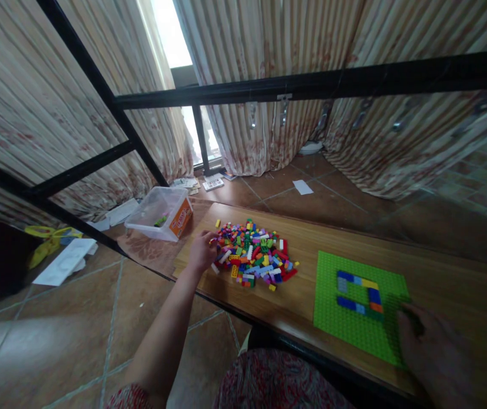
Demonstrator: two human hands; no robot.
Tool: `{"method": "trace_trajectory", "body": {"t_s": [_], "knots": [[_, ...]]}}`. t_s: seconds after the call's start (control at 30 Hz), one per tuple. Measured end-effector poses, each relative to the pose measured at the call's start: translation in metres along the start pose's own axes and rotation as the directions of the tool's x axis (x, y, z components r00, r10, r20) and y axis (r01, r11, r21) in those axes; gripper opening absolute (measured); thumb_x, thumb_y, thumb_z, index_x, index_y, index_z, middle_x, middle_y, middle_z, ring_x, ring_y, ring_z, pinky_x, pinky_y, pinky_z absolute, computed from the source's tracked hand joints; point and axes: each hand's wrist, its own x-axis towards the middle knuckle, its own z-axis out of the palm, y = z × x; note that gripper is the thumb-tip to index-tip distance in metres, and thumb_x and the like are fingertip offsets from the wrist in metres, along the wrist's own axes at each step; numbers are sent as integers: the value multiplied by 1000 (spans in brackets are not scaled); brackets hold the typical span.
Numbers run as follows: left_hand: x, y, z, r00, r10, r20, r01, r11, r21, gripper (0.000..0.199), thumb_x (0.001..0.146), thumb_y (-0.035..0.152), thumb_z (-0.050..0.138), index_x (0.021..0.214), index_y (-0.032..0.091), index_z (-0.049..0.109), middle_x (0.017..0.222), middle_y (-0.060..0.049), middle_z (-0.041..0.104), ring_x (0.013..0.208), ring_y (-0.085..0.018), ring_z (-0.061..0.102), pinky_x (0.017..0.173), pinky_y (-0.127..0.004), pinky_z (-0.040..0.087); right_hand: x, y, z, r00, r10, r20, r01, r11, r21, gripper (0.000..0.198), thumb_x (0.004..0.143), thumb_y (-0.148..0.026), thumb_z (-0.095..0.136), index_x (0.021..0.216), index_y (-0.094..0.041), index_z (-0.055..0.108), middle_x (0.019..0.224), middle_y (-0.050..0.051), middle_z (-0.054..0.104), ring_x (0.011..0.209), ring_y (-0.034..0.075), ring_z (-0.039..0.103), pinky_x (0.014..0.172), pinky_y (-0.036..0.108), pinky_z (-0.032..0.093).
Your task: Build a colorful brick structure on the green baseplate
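Observation:
A heap of mixed toy building bricks (255,253) is spread over the left part of the wooden board. My left hand (203,250) is at the heap's left edge, fingers curled in at the bricks; whatever they pinch is too small to make out. To the right lies a green baseplate (328,272). On it, blue, light blue, yellow, orange and dark green bricks form a rectangular outline (348,304) with a gap on its left side. My right hand (435,346) is over the plate's right edge, dark and blurred, its grip unclear.
A clear plastic box (160,213) with an orange label stands beyond the board's left end, a few green pieces inside. Black metal bars (234,94) cross in front of striped curtains (269,45). Papers (66,262) lie on the tiled floor. The wooden board (298,329) has a front edge near my lap.

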Motion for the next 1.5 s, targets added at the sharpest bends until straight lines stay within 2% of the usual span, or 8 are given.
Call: {"method": "trace_trajectory", "body": {"t_s": [0.33, 0.43, 0.53, 0.67, 0.8, 0.93, 1.17, 1.5], "knots": [[16, 17, -7, 988, 98, 121, -116, 982, 148, 10, 75, 23, 62, 79, 19, 71, 102, -10, 66, 94, -25, 62, 86, -36, 48, 2, -10, -1, 1000, 9, -14, -11, 993, -122, 40, 89, -44, 39, 100, -14, 63, 102, 17, 67, 96, 31, 60, 89, 47, 47], [11, 30, -20, 998, 59, 12, -60, 991, 123, 12, 78, 25, 58, 83, 20, 69, 98, -8, 68, 87, -23, 64, 78, -32, 51, 4, -18, -3, 999, 48, -12, -49, 995, -83, 36, 90, -41, 41, 102, -15, 63, 102, 16, 67, 98, 28, 59, 90, 46, 47], [-4, 53, -24, 996, 34, -84, -44, 991, -123, 16, 81, 30, 57, 89, 20, 66, 90, -5, 69, 78, -19, 66, 70, -29, 52, 6, -25, -5, 996, 89, -25, -90, 994, -61, 32, 90, -38, 43, 102, -15, 63, 105, 16, 66, 99, 28, 58, 88, 45, 47], [-37, 106, 0, 983, 159, 91, -90, 851, -518, 16, 80, 32, 58, 90, 21, 62, 86, -2, 71, 77, -16, 68, 72, -27, 54, 9, -30, -7, 993, 115, -27, -116, 993, -32, 28, 91, -34, 45, 103, -17, 63, 106, 15, 66, 101, 28, 57, 90, 47, 46], [-62, 161, 34, 915, 286, 285, -39, 765, -643, 7, 80, 24, 57, 85, 20, 60, 83, -1, 69, 76, -15, 67, 70, -25, 53, 10, -34, -9, 989, 146, -20, -146, 989, -2, 27, 91, -33, 45, 102, -17, 64, 108, 14, 65, 102, 29, 56, 89, 48, 46], [-64, 198, 63, 865, 383, 324, -62, 723, -688, 1, 78, 19, 60, 78, 19, 58, 76, 0, 67, 71, -13, 66, 69, -24, 51, 11, -36, -11, 984, 177, -15, -176, 984, 29, 27, 91, -33, 46, 103, -17, 64, 109, 15, 65, 104, 28, 55, 90, 47, 45], [-56, 225, 101, 830, 446, 336, -117, 727, -676, 6, 79, 15, 59, 79, 19, 63, 78, -1, 69, 75, -14, 66, 69, -24, 51, 12, -38, -12, 980, 197, -25, -195, 979, 60, 24, 90, -30, 47, 103, -18, 64, 111, 14, 64, 105, 28, 55, 91, 47, 45], [-60, 239, 106, 840, 433, 326, -126, 742, -659, 19, 80, 8, 52, 85, 20, 65, 84, -3, 70, 78, -15, 67, 71, -26, 52, 12, -36, -11, 981, 195, -24, -192, 979, 70, 25, 90, -31, 47, 102, -18, 65, 109, 14, 65, 104, 28, 56, 91, 47, 46]]}}
